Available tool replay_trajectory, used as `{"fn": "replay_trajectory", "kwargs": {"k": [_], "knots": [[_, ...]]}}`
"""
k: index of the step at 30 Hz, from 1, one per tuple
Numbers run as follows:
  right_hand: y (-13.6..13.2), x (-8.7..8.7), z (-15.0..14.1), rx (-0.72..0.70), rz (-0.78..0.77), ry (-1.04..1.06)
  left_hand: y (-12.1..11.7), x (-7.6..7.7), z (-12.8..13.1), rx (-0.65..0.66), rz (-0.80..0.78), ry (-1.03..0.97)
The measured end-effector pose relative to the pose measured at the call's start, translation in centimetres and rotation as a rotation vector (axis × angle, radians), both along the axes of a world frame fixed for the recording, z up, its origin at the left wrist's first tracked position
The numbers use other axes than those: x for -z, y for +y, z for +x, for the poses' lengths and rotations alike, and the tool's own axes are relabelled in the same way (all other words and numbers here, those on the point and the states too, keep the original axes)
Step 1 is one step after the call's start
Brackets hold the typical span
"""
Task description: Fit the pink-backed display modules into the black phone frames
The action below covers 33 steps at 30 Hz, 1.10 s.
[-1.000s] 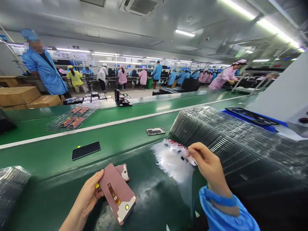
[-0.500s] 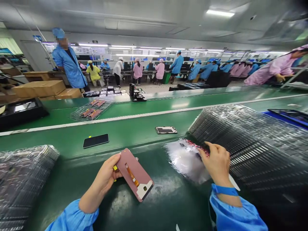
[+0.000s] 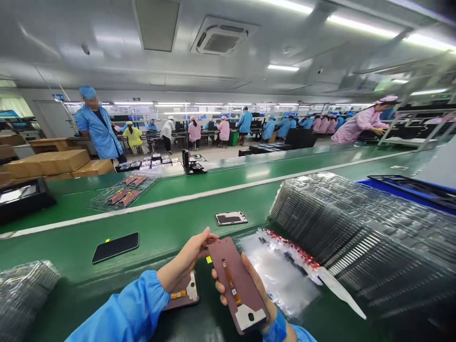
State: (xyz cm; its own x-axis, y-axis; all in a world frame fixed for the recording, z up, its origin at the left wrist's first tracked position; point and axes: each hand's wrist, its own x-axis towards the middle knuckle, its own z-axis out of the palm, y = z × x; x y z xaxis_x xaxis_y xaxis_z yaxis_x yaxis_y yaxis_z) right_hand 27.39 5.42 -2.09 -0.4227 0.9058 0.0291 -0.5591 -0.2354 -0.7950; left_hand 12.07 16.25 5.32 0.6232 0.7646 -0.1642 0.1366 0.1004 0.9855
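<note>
On the green smooth desk (image 3: 178,206), at the far left, there is a stack of clear plastic trays (image 3: 26,297). Then lies a black flat phone screen (image 3: 116,247) with a small yellow tab. The left hand (image 3: 188,260) is at the upper end of the reddish-brown rectangular phone panel (image 3: 240,285); whether its fingers grip, I cannot tell. A similar panel (image 3: 187,298) lies partly under the left forearm. The right hand (image 3: 259,280) grips the phone panel from below, fingers closed around its edges. To the right lie transparent plastic bags (image 3: 276,266) with red edges, beside many stacked clear trays (image 3: 338,213).
</note>
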Motion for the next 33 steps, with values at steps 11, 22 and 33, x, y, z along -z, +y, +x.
{"fn": "replay_trajectory", "kwargs": {"k": [11, 22, 33], "knots": [[2.1, 2.3, 3.5, 0.055, -0.07, 0.222, 13.3, 6.0, 7.9, -0.035, 0.545, 0.638], [1.8, 1.5, 2.9, 0.056, -0.134, 0.32, 12.4, 4.5, 2.4, -0.219, 0.747, 0.322], [0.1, -0.4, 1.2, 0.283, -0.123, 0.403, 3.3, -1.6, -11.5, -0.672, 0.268, -0.264]]}}
